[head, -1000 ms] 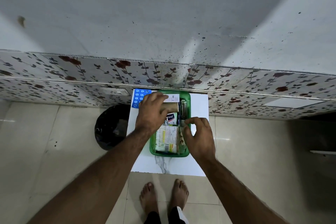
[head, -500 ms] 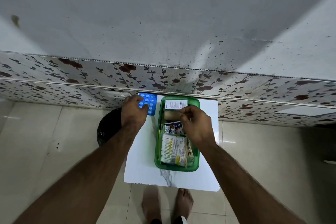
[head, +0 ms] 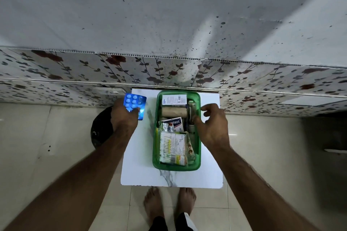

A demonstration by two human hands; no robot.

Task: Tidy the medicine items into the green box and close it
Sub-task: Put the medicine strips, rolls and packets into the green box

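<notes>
a speckled grey wall (head: 169, 15) filled the top of the view, with a band of flowered tiles (head: 75, 67) under it and pale floor tiles (head: 262, 146) below. a white table (head: 139, 165) stood against the wall, and two bare feet (head: 169, 204) showed just past its near edge. a dark round object (head: 101, 127) lay on the floor at the table's left side.

the green box (head: 197, 159) sat open on the table, toward its right half, with no lid on it. inside, from far end to near, lay a white carton (head: 174, 99), a tan roll (head: 174, 112), a plaster pack (head: 175, 124) and a bag of cotton buds (head: 172, 148); some thin items stood along the right wall, too small to tell.

the left hand (head: 124, 116) hung over the table's left edge, well apart from the box, fingers clamped on a blue blister pack (head: 134, 102) that was tilted up. the right hand (head: 212, 127) was at the box's right wall, fingers curled and slightly apart; whether they gripped anything could not be told.
</notes>
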